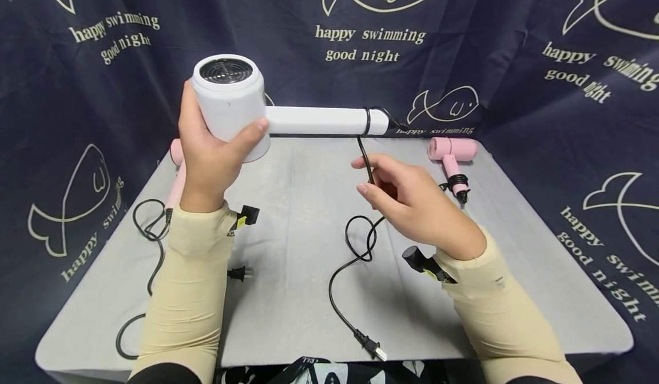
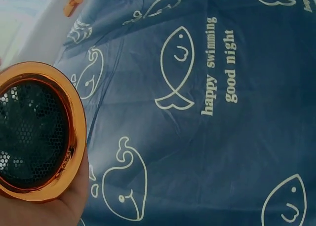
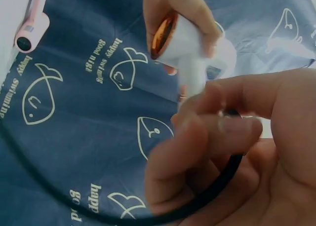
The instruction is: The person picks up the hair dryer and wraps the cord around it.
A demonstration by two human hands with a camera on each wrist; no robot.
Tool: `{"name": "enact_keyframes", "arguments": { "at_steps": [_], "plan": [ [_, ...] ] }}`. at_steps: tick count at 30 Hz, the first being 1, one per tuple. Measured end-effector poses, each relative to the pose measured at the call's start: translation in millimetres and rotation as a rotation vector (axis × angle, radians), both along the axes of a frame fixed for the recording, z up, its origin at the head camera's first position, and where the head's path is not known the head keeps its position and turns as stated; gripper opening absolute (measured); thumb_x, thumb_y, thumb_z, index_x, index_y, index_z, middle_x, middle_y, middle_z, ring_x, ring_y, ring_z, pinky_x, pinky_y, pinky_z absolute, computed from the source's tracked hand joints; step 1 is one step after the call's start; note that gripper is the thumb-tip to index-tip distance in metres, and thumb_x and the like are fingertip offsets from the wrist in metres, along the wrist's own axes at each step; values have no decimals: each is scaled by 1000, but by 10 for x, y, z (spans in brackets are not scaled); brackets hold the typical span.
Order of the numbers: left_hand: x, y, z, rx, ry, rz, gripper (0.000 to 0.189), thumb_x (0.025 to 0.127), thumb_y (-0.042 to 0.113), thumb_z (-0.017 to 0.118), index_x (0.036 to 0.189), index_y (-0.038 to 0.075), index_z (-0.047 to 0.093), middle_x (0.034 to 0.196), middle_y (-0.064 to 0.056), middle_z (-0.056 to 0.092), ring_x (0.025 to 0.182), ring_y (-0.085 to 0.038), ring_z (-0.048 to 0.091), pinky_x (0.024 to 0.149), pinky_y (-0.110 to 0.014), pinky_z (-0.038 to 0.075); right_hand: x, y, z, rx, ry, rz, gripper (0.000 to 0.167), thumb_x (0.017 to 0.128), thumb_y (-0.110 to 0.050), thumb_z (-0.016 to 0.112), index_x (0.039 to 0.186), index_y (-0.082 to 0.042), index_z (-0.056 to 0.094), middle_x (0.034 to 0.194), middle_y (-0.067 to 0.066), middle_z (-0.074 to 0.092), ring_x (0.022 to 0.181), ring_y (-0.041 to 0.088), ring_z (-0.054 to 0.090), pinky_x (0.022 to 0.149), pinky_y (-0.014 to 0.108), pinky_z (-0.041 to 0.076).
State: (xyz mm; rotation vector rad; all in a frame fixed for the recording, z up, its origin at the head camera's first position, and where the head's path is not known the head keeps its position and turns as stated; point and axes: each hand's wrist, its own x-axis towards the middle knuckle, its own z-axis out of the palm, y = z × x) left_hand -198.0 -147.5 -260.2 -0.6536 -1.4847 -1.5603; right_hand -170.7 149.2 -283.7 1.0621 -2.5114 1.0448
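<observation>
My left hand (image 1: 208, 149) grips a white hair dryer (image 1: 321, 121) round its barrel, above the table, with the handle pointing right. A dark grille faces up at one end; the left wrist view shows the other end's copper-coloured rim (image 2: 78, 152) and mesh. The black power cord (image 1: 363, 154) wraps once near the handle's end and hangs to my right hand (image 1: 419, 201). My right fingers curl round that cord, also seen in the right wrist view as a dark loop (image 3: 123, 220). Below, the cord lies loosely looped on the table, ending in a two-prong plug (image 1: 369, 345).
A pink hair dryer (image 1: 453, 150) lies at the back right, its cord wound round the handle. Another pink hair dryer (image 1: 177, 189) is partly hidden behind my left arm, its cord (image 1: 161, 258) loose along the left side. Navy printed curtains enclose the grey table (image 1: 309, 201).
</observation>
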Motion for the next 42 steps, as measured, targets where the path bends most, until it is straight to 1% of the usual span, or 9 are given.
{"name": "enact_keyframes", "arguments": {
  "at_steps": [3, 7, 13, 18, 22, 28, 35, 38, 42],
  "plan": [
    [0, -26, -6, -42, -32, 14, 66, 69, 13, 83, 130, 4, 61, 115, -2, 69, 103, -26, 64, 89, -32, 50, 27, 19, 16, -11, 58, -10, 30, 103, -17, 63, 132, -18, 66, 67, -6, 44, 55, 9, 39, 53, 23, 36],
    [11, -71, -6, -88, -101, -2, 66, 69, 8, 83, 131, 5, 61, 114, -4, 70, 100, -24, 64, 85, -31, 50, 54, 53, 29, -37, 84, -23, 27, 103, -15, 63, 129, -20, 69, 67, -7, 45, 55, 9, 39, 52, 23, 36],
    [9, -172, -21, -201, -186, 16, 72, 65, 5, 85, 132, 8, 62, 115, -1, 68, 99, -20, 60, 85, -29, 47, 82, 108, 92, -103, 165, -33, 14, 98, -10, 69, 108, -16, 76, 67, -8, 50, 54, 7, 40, 49, 21, 34],
    [-66, -237, -72, -294, -156, -80, 78, 59, 2, 88, 132, 4, 63, 117, -3, 69, 101, -23, 61, 89, -30, 47, 76, 181, 135, -151, 236, 18, 14, 88, -3, 80, 95, -15, 78, 70, -12, 60, 54, 3, 44, 49, 18, 35],
    [-128, -264, -124, -318, -94, -144, 84, 55, 4, 90, 134, 5, 63, 122, -6, 68, 107, -27, 61, 94, -31, 48, 43, 231, 140, -200, 206, 55, 23, 81, 2, 84, 94, -16, 78, 69, -8, 58, 58, 6, 44, 52, 20, 36],
    [-125, -248, -161, -251, -37, -246, 83, 54, 6, 86, 134, 8, 63, 120, -14, 69, 106, -30, 64, 96, -34, 50, -31, 264, 131, -261, 71, 151, 24, 87, 8, 75, 97, -13, 77, 80, 1, 66, 69, 12, 55, 61, 24, 46],
    [-38, -153, -125, -69, 5, -398, 69, 63, 5, 82, 127, -5, 60, 110, -25, 69, 85, -36, 76, 83, -41, 60, -132, 271, 87, -280, -19, 190, 22, 101, 0, 59, 109, -12, 76, 91, 6, 70, 78, 17, 61, 69, 26, 51],
    [-5, -114, -93, -32, 21, -406, 63, 64, 3, 78, 124, -6, 59, 108, -25, 69, 84, -37, 75, 82, -42, 61, -190, 252, 51, -279, -42, 211, 24, 105, -3, 53, 111, -11, 75, 92, 5, 70, 82, 18, 62, 72, 27, 51],
    [13, -74, -63, -8, 34, -387, 59, 65, 2, 74, 122, -5, 59, 108, -25, 70, 85, -36, 74, 85, -42, 60, -245, 185, -7, -273, -63, 262, 23, 104, 1, 49, 107, -5, 71, 84, 6, 69, 77, 18, 66, 71, 28, 54]
  ]
}}
